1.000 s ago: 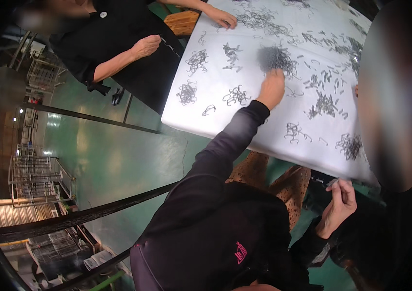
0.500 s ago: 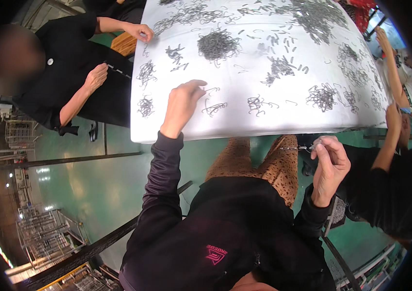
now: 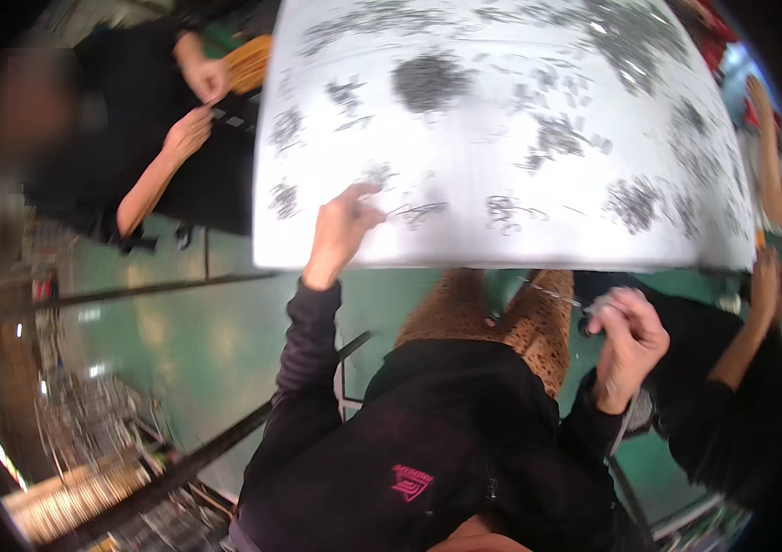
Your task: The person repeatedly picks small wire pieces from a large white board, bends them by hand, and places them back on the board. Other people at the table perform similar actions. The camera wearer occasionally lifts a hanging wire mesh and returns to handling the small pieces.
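Note:
My left hand [image 3: 343, 235] is over the white tabletop [image 3: 520, 248] near its front edge, blurred by motion. Its thumb and forefinger look apart, with nothing clear between them. Just right of the fingertips lies a small pile of thin dark wire hooks [image 3: 423, 212]. A similar small cluster of hooks [image 3: 501, 210] is farther right. Below the table edge, my right hand [image 3: 632, 345] pinches a thin metal link chain [image 3: 552, 293], which stretches leftward in front of my thighs. The end inside the fingers is hidden.
Several heaps of dark metal pieces cover the table, including a dense round pile [image 3: 430, 81] and a larger one [image 3: 635, 46] at the back right. At the left, a co-worker's hands [image 3: 190, 132] hold a similar chain. Another co-worker's arm [image 3: 748, 327] reaches in at the right.
My view has shifted slightly. My left hand has moved down toward the small hook pile; the hook by its fingertips is no longer distinct. The left co-worker's hands have come together.

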A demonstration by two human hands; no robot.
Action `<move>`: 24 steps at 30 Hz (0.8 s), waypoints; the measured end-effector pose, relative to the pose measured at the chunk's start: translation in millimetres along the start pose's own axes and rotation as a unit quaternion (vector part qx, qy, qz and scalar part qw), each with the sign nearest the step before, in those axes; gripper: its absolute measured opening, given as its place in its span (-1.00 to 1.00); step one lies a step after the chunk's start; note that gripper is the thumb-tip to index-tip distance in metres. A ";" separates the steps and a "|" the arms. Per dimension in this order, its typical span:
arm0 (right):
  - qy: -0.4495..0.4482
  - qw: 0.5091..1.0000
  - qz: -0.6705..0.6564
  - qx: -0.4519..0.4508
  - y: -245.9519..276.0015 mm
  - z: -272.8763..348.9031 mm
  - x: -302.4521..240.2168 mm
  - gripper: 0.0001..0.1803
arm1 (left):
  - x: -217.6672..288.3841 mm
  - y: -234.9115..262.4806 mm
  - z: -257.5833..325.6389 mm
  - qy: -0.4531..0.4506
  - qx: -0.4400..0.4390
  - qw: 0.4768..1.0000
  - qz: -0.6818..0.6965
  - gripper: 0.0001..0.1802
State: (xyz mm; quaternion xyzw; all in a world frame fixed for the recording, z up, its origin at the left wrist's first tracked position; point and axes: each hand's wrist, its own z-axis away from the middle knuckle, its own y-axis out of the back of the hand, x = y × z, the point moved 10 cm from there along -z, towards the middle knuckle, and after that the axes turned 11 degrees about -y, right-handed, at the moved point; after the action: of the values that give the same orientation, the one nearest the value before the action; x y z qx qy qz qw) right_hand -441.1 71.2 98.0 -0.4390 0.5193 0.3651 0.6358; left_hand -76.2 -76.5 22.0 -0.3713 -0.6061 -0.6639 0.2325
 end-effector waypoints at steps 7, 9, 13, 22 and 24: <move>-0.051 0.998 0.015 0.020 3.5 5.2 7.4 -0.82 | 112.7 -149.6 -43.8 -0.309 -0.087 0.947 0.012 -0.84; -0.054 0.998 0.042 0.015 -1.7 6.1 9.0 -0.82 | 142.9 -205.5 -65.9 -0.341 -0.121 0.931 0.036 -0.83; -0.040 0.999 -0.024 -0.008 -14.9 7.8 8.9 -0.84 | 183.8 -268.2 -91.3 -0.324 -0.104 0.940 -0.026 -0.86; -0.023 0.998 -0.038 -0.035 -17.2 -2.0 10.5 -0.83 | 81.7 -134.1 -159.1 -0.252 0.039 0.964 -0.074 -0.84; -0.035 0.998 -0.048 -0.030 -16.6 -3.3 14.8 -0.83 | 74.7 -122.8 -164.2 -0.340 0.032 0.923 -0.176 -0.86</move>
State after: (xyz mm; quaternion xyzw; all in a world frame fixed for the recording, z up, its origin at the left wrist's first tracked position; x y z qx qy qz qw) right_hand -424.1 62.4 86.2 -0.4691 0.4637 0.3654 0.6568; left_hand -250.1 -207.2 3.9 -0.4543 -0.7251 -0.5083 -0.0967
